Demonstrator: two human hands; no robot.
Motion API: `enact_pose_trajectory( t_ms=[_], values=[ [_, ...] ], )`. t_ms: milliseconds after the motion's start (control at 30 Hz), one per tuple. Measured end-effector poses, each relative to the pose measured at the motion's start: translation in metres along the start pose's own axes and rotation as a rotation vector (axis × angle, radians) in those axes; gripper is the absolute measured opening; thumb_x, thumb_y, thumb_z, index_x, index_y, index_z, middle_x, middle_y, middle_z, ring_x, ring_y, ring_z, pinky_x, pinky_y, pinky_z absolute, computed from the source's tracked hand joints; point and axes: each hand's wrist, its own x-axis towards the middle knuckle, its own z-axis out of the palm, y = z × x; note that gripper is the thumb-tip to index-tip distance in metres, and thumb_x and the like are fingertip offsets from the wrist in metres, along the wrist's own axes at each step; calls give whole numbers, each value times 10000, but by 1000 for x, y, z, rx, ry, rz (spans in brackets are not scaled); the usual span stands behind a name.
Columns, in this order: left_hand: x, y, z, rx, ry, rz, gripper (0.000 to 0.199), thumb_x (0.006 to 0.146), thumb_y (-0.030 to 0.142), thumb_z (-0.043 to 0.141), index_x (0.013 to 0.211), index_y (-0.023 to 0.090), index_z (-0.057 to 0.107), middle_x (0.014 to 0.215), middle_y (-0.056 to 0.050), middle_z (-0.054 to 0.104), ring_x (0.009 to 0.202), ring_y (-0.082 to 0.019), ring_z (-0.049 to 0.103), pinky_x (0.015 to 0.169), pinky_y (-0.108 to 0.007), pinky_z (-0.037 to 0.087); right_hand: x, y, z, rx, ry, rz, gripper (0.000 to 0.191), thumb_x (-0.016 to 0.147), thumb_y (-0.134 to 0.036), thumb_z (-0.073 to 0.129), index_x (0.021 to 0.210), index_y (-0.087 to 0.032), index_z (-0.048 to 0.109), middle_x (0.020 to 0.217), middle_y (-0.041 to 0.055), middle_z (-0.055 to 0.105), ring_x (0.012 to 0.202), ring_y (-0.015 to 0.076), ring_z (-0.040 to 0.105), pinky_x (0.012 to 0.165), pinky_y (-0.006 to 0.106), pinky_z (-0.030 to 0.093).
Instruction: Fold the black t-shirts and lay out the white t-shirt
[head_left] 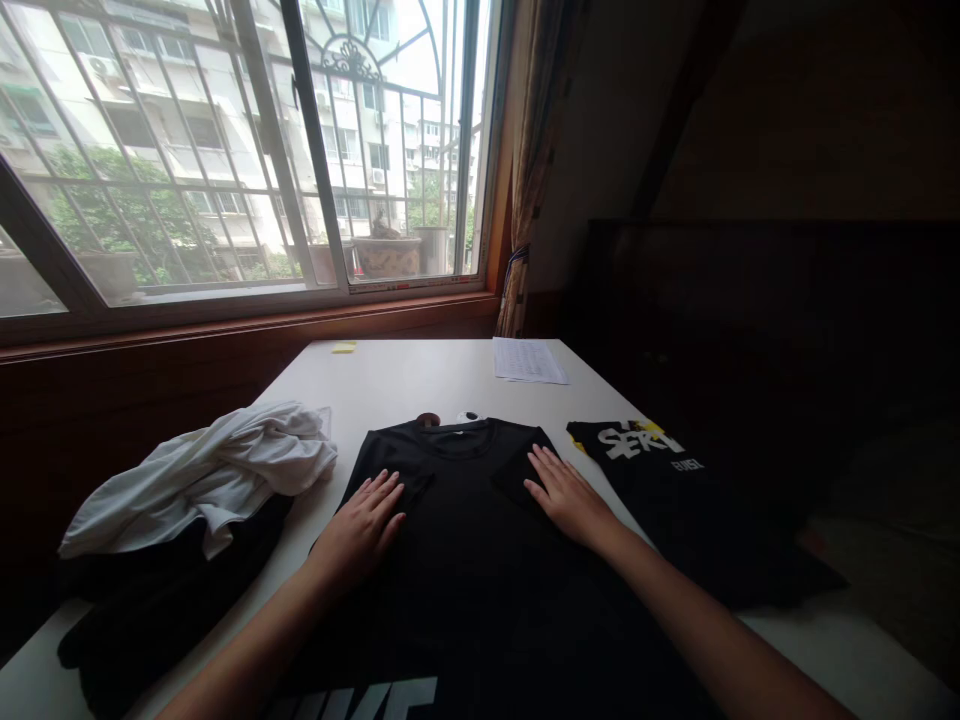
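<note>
A black T-shirt lies spread on the white table, its collar toward the window and pale lettering at the near edge of the view. Both sleeves are folded inward over the chest. My left hand rests flat on the shirt's left side by the folded sleeve, fingers stretched out. On the opposite side, my right hand lies flat over the other folded sleeve, its fingers extended too. Neither hand grips anything. Just past the collar, a brown round object and a white object with a dark spot peek out, partly hidden.
A crumpled white garment lies on dark cloth at the left. Another black shirt with printed letters lies at the right. Printed paper and a yellow note are on the far part of the table, below a barred window.
</note>
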Motion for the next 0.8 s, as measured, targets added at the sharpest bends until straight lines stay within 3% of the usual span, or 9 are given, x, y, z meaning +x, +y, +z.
enact_pose_trajectory(
  t_ms=[333, 800],
  values=[
    [5, -2, 6, 65, -87, -83, 644, 1050, 574, 307, 1587, 218, 299, 1648, -48, 234, 1530, -263, 233, 1238, -493, 275, 8, 0, -9, -3, -104, 48, 739, 1017, -592, 211, 1626, -174, 200, 1694, 44, 130, 1561, 231, 122, 1270, 448, 119],
    [45, -37, 14, 15, -156, -140, 664, 1041, 567, 307, 1599, 209, 274, 1660, -66, 220, 1547, -243, 173, 1256, -470, 183, 64, 12, 1, 34, -97, 51, 769, 1009, -628, 189, 1627, -170, 183, 1700, 64, 111, 1565, 220, 101, 1267, 446, 80]
  ],
)
